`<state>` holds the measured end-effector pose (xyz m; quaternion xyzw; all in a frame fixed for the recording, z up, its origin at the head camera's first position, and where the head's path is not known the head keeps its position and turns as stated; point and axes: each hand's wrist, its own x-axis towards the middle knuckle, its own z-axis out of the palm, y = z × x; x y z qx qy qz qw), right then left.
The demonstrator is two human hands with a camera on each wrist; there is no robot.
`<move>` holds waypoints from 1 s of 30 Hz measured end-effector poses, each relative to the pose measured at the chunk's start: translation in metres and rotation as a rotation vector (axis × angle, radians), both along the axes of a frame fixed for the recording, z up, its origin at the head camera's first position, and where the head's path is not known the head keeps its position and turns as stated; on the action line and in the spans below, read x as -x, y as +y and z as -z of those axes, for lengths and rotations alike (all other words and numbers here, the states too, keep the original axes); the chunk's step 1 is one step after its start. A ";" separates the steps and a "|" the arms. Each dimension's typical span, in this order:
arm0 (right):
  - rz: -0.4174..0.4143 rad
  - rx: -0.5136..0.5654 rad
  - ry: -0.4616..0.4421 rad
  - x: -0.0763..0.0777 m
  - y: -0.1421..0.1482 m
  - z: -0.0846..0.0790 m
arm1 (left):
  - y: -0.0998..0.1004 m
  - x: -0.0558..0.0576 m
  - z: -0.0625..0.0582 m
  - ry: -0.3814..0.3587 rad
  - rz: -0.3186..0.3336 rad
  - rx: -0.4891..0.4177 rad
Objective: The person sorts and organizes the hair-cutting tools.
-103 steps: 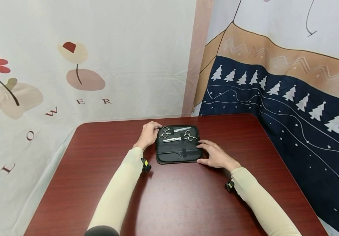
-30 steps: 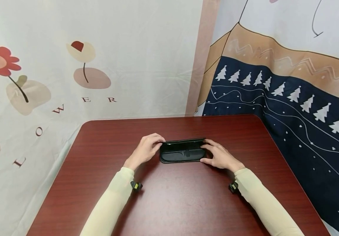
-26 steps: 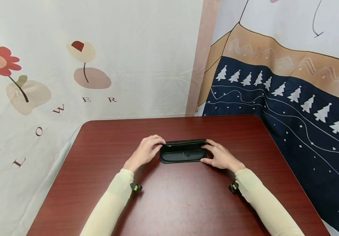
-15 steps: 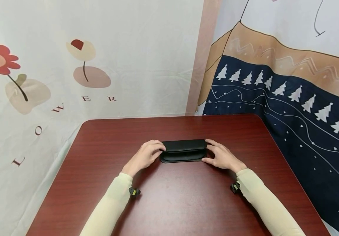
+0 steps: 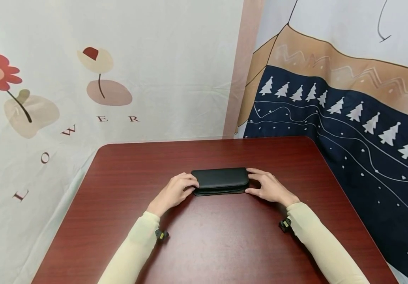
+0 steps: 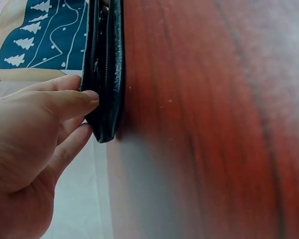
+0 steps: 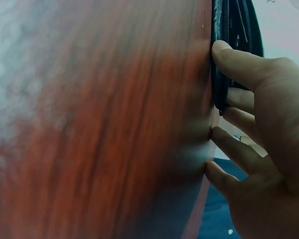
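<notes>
A black zip-edged scissors case lies folded over on the table, a narrow gap left along its front edge. At its left end, my left hand pinches the upper flap between thumb and fingers. My right hand grips the right end, with the thumb at the front corner and fingers along the side. In the left wrist view the two leaves of the case stand slightly apart, zip teeth showing. The right wrist view has my thumb on the lower leaf of the case. The scissors inside are hidden.
The dark red wooden table has rounded far corners. Behind it hangs a pale printed curtain, and a navy cloth with white trees hangs at the right. Small black wrist cameras sit on both sleeves.
The scissors case, lying open with scissors showing, has been folded over. My left hand brought the far flap up and down toward the front; my right hand stayed at the right end.
</notes>
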<state>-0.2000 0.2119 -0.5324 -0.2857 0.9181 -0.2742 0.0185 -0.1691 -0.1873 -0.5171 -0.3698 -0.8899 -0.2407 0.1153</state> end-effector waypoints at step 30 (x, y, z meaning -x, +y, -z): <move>0.033 -0.010 -0.042 -0.001 -0.003 -0.005 | 0.016 0.010 -0.013 -0.166 -0.143 0.082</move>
